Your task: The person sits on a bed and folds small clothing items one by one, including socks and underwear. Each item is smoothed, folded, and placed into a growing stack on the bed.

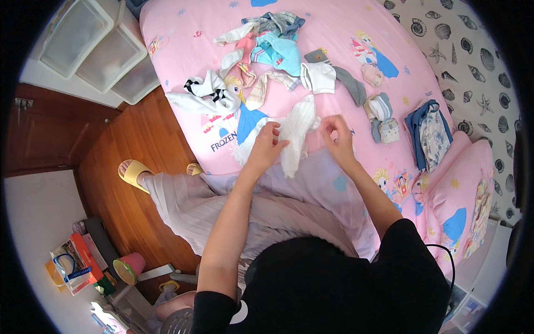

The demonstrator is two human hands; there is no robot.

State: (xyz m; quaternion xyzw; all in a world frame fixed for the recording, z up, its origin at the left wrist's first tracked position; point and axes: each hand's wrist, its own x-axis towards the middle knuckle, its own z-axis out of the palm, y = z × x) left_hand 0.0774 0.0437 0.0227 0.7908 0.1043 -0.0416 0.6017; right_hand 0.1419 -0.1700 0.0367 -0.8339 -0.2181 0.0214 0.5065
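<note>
A white ribbed sock lies on the pink bed sheet in front of me, between my two hands. My left hand is at its left side, thumb beside the sock and fingers apart. Under and beside that hand is another white piece with a frilly edge, partly hidden. To the right of the sock hovers my right hand, its fingers loosely curled, slightly blurred, with no object seen in them. Beyond lie a folded white sock, a grey sock and a black-and-white sock pair.
A loose heap of socks, with a turquoise one, lies farther back. Rolled socks and folded clothes sit at right, near a pink bedding bundle. Plastic drawers stand left of the bed, above a wooden floor.
</note>
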